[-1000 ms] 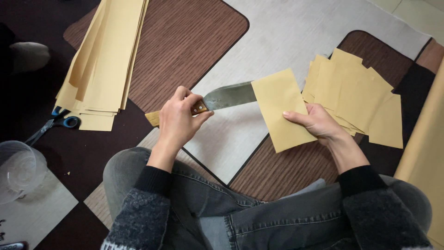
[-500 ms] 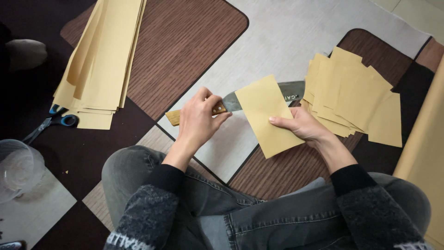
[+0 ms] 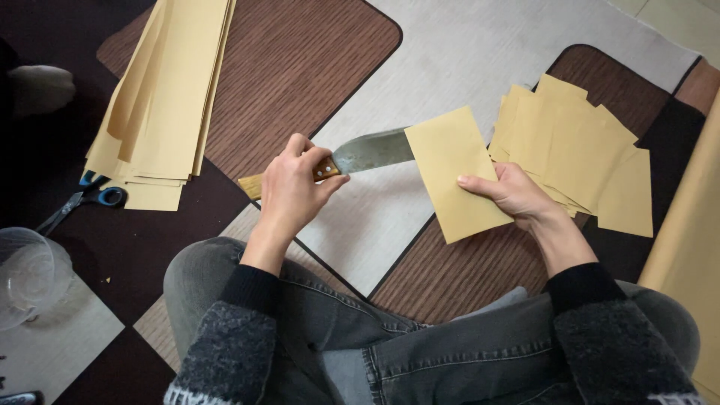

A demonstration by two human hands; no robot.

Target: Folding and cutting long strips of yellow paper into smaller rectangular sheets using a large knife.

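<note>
Left hand (image 3: 294, 189): closed round wooden handle of broad knife (image 3: 360, 156); blade's long axis runs rightward, tip hidden behind folded yellow sheet (image 3: 456, 171).
Right hand (image 3: 511, 192): pinching that sheet, nearer it.
Cut-sheet pile (image 3: 581, 154): right of knife.
Long strips (image 3: 161, 97), scissors (image 3: 79, 202): left of knife.

Left hand (image 3: 289, 187) gripped wooden handle of large knife (image 3: 371, 152); blade ran under folded tan sheet (image 3: 456, 171), pinched by right hand (image 3: 514, 193). Right of the knife: pile of cut tan pieces (image 3: 581, 154). Left: stack of long strips (image 3: 161, 97), scissors (image 3: 79, 201), clear bowl (image 3: 26, 274).
</note>
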